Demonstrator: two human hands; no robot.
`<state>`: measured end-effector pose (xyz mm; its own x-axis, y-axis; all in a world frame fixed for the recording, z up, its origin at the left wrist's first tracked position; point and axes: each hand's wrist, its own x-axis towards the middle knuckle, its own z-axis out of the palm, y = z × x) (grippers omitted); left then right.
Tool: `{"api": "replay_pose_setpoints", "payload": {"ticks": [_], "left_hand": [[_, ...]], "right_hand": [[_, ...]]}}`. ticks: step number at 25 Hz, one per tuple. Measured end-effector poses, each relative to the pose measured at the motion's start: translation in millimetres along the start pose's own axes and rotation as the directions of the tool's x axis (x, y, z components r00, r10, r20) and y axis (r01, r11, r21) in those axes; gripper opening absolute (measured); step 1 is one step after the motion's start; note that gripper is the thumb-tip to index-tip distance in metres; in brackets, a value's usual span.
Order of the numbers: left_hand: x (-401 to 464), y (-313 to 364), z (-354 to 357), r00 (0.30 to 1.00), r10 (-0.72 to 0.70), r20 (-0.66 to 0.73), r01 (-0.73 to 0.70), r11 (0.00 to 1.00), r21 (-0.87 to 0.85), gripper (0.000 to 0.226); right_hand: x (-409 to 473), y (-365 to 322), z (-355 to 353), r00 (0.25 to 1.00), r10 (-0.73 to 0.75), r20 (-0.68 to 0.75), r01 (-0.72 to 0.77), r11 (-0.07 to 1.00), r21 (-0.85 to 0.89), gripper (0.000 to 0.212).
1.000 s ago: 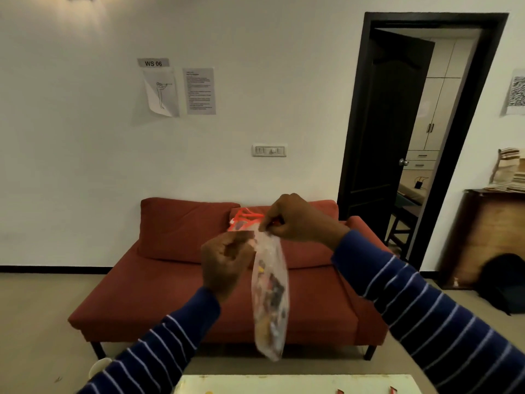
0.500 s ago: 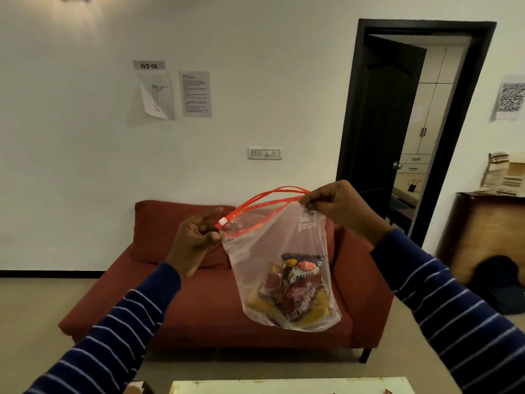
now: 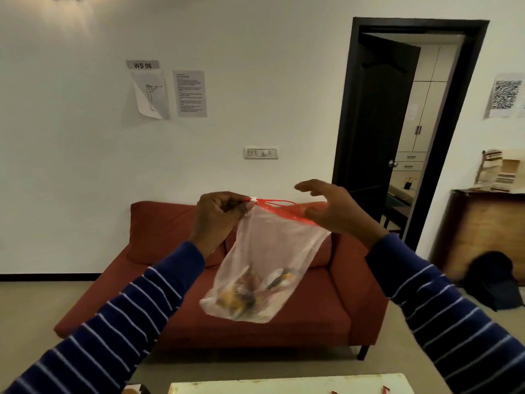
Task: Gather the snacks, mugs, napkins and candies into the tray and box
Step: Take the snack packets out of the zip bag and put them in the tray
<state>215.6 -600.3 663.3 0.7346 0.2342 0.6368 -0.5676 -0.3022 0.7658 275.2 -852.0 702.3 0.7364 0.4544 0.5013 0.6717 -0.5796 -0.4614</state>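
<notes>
A clear plastic zip bag [image 3: 272, 251] with a red zipper strip hangs in the air in front of me, with several snack packets [image 3: 250, 294] lumped at its bottom. My left hand [image 3: 218, 217] pinches the bag's top left corner by the white slider. My right hand [image 3: 332, 211] is at the top right end of the red strip, fingers spread and straight, thumb lifted. The bag's mouth is open and slants down to the right. No tray, box, mugs or napkins are in view.
A red sofa [image 3: 170, 280] stands behind the bag against the white wall. A pale table edge [image 3: 284, 386] shows at the bottom. A dark open doorway [image 3: 397, 137] is at the right, with a wooden cabinet [image 3: 483, 228] and black bag [image 3: 494, 280] beyond it.
My right hand has let go of the bag's top and opened. My left hand has moved right and up with the corner. The bag has swung and its contents now blur.
</notes>
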Motion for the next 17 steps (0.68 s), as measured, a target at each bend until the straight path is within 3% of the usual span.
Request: {"api": "replay_pose_setpoints", "payload": {"ticks": [4, 9, 17], "left_hand": [[5, 18, 8, 0.997, 0.079, 0.017, -0.08, 0.986, 0.149, 0.011], [4, 31, -12, 0.998, 0.046, 0.04, -0.052, 0.988, 0.148, 0.012], [5, 36, -16, 0.997, -0.042, -0.062, 0.046, 0.997, 0.068, 0.011]], "right_hand": [[12, -49, 34, 0.983, -0.181, 0.012, 0.178, 0.974, 0.142, 0.035], [26, -74, 47, 0.981, -0.162, -0.111, 0.19, 0.922, 0.337, 0.025], [30, -66, 41, 0.98, -0.174, -0.093, 0.191, 0.953, 0.233, 0.012]]}}
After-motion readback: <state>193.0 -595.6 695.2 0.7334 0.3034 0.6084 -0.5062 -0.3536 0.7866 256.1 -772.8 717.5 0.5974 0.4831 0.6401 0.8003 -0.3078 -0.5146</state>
